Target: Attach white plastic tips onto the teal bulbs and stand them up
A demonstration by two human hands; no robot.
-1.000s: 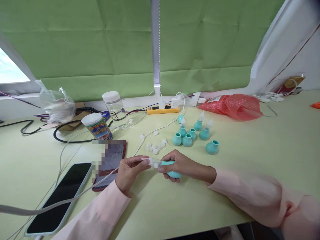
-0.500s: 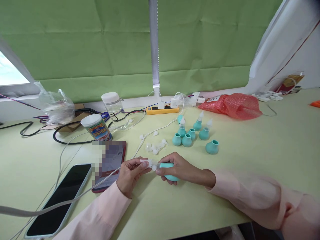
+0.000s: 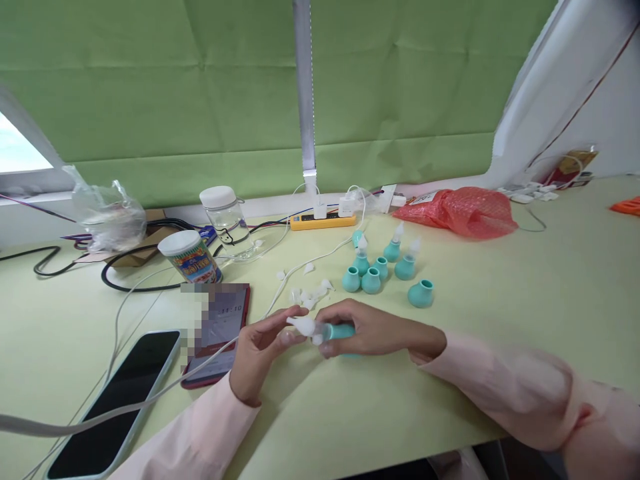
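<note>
right hand (image 3: pixel 370 327) wraps the teal bulb (image 3: pixel 341 331), left hand (image 3: pixel 260 343) half open around the white tip (image 3: pixel 303 325), holding nothing firmly; best hold bulb steady, tip straight.

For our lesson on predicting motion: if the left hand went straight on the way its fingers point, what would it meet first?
Probably the white nozzle on the teal bulb in the right hand: it sits by the fingertips of the left hand, though depth and contact are unclear.
</note>
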